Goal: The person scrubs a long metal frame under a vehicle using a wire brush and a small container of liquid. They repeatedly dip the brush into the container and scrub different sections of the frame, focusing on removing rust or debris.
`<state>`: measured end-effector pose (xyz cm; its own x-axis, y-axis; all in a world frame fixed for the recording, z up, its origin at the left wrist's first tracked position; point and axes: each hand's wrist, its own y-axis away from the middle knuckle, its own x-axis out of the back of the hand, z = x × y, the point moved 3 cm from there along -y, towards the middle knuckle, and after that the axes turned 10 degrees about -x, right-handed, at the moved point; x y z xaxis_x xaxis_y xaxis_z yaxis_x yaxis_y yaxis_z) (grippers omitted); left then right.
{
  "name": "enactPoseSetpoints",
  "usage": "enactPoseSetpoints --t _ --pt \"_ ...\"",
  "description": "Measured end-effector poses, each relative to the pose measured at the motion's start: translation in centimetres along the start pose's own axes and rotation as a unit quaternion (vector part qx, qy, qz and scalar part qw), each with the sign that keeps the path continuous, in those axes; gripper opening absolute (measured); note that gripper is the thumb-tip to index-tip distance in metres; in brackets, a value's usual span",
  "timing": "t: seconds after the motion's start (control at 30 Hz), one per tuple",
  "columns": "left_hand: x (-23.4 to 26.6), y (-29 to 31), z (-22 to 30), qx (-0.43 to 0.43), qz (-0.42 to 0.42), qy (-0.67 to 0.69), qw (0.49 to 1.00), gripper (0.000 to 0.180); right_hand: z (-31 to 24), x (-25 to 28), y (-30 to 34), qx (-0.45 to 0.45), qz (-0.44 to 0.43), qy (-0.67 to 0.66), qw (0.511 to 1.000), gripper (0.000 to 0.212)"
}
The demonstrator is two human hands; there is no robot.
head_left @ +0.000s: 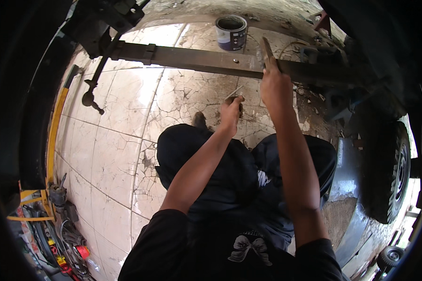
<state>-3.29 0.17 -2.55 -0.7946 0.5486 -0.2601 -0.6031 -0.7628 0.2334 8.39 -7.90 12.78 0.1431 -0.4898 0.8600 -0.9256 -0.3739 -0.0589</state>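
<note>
A dark metal beam crosses the view in front of my knees. My right hand is closed around a long, narrow brown wooden-looking tool, held upright over the beam. A greyish fringe shows along the tool's left side, but its exact kind is unclear. Lower and to the left, my left hand grips a thin pale rod that points up and to the right, on the near side of the beam. The fingers hide the rod's lower end.
Beyond the beam stands an open paint bucket. A dark linkage rod hangs from the left end. A yellow bar and piled tools and parts lie at left. At right is a tyre. Cracked tiles cover the floor.
</note>
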Motion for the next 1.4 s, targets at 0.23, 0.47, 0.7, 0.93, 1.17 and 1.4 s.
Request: enactPoseSetpoints --t 0.23,0.47,0.7,0.93,1.17,1.4 --pt "2.4 -2.0 -0.5 0.019 0.033 0.025 0.999 0.025 0.8 2.6 1.4 0.09 0.053 -0.049 0.993 0.05" --pt "0.8 -0.7 -0.2 0.023 -0.001 0.013 1.0 0.023 5.7 6.0 5.9 0.056 0.029 -0.055 0.997 0.05" --pt "-0.4 -1.1 -0.4 0.003 -0.023 -0.004 1.0 0.025 -0.7 -1.3 -2.3 0.053 0.009 -0.027 0.998 0.049" --pt "1.2 -0.6 0.7 0.028 0.003 0.022 0.999 0.026 4.8 2.6 3.2 0.007 -0.019 -0.069 0.997 0.049" --pt "-0.4 -0.3 0.8 0.009 -0.032 0.011 0.999 0.026 7.3 7.1 4.1 0.039 0.054 0.023 0.998 0.044" --pt "-0.7 -0.8 0.7 0.006 -0.033 0.021 0.999 0.026 -1.4 -1.6 -0.9 0.104 0.035 -0.094 0.99 0.044"
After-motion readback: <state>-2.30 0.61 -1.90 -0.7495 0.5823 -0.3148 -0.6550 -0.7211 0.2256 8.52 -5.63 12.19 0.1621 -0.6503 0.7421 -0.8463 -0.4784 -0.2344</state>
